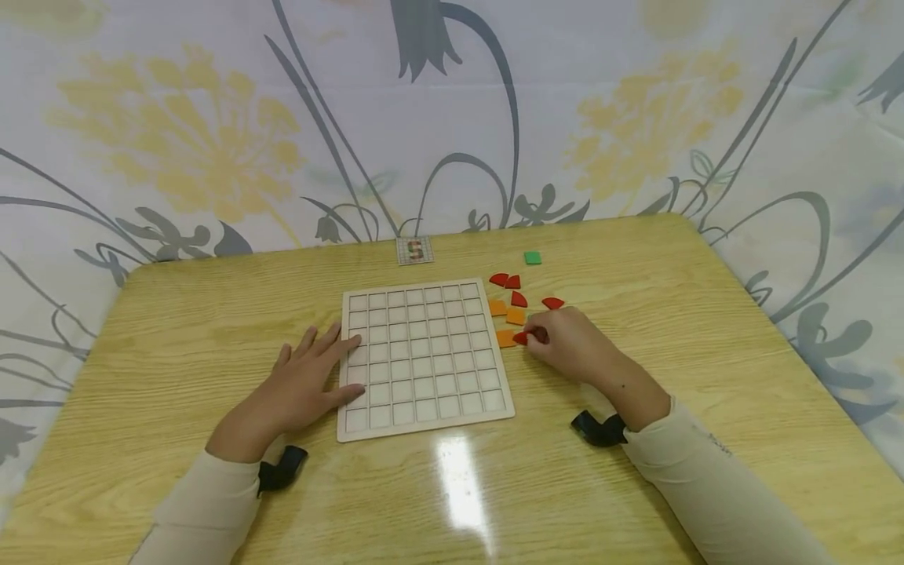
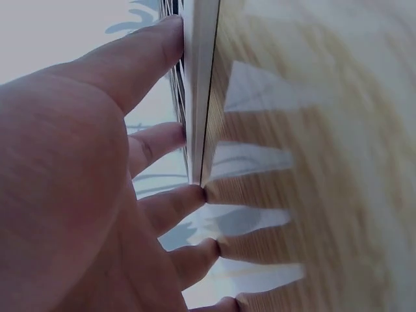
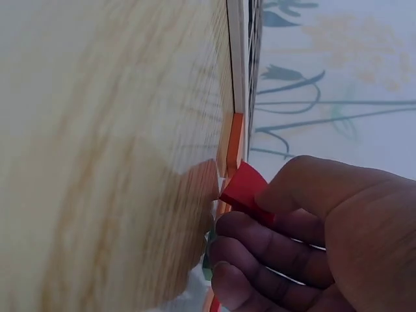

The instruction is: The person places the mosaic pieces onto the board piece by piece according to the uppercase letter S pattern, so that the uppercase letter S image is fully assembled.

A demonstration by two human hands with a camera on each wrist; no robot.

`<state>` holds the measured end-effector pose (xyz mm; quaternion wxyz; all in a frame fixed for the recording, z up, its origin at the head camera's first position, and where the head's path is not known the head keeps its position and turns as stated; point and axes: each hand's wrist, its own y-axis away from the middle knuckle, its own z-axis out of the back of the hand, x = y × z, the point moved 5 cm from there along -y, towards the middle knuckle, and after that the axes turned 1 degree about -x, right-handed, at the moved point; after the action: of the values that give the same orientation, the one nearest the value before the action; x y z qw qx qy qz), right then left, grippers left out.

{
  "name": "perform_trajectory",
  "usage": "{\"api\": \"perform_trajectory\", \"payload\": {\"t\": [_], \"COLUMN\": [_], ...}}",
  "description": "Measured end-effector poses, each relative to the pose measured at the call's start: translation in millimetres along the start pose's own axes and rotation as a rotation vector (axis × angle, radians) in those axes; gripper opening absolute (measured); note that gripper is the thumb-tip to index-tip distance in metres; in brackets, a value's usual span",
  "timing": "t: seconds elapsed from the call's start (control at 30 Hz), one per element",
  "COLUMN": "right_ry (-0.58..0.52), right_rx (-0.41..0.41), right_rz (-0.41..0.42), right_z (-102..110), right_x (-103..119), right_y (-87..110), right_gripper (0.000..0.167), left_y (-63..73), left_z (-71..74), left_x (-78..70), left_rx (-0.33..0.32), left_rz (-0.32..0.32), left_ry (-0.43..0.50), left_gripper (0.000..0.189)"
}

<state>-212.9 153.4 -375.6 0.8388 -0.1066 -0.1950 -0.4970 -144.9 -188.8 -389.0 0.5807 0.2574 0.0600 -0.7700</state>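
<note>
A pale wooden grid board [image 1: 427, 430] of square cells lies on the table. My left hand [image 1: 300, 390] is spread at its left edge, thumb and index finger resting on the board and the other fingertips on the table. Off the board's right side, my right hand [image 1: 565, 341] pinches a red quarter-round tile [image 3: 244, 190] between thumb and fingers, close over the tabletop. Just left of that tile lies an orange square tile [image 1: 505, 338]. Two more orange tiles [image 1: 515, 315] sit a little farther back.
Several red tiles [image 1: 519, 299] lie beyond the right hand, with a green square tile [image 1: 533, 257] farther back. A small pattern card [image 1: 414, 250] lies behind the board. A flowered cloth [image 1: 452, 118] hangs along the table's [image 1: 212, 314] back edge.
</note>
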Motion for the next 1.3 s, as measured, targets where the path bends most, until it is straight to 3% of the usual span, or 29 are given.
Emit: {"api": "perform_trajectory", "payload": {"t": [0.27,0.5,0.8,0.97,1.3], "right_ry": [-0.016,-0.12,-0.236,-0.291,-0.451], "right_rx": [-0.065,-0.133,-0.168,-0.208,-0.25], "right_rz": [0.018,-0.004,0.037,0.064,0.038], "right_z": [5,11,14,17,12], "right_x": [2,8,23,32,46], "right_y": [-0.2,-3.0,-18.8,-28.3,-47.2], "right_gripper": [0.011,0.015,0.011,0.016,0.025], "left_y": [-1.0,-1.6,1.8,1.8,0.2], "left_z": [-0.9,-4.9,-3.6,-2.7,-9.8], "left_x": [-1.9,-2.0,-3.0,-4.3,-3.9], "left_rx": [-0.008,0.013,-0.003,-0.019,-0.018], "left_rz": [-0.009,-0.001,-0.021,-0.047,-0.031], "left_ry": [-0.005,0.014,-0.02,-0.036,-0.013], "left_gripper": [0.076,0.08,0.076,0.074,0.075]}}
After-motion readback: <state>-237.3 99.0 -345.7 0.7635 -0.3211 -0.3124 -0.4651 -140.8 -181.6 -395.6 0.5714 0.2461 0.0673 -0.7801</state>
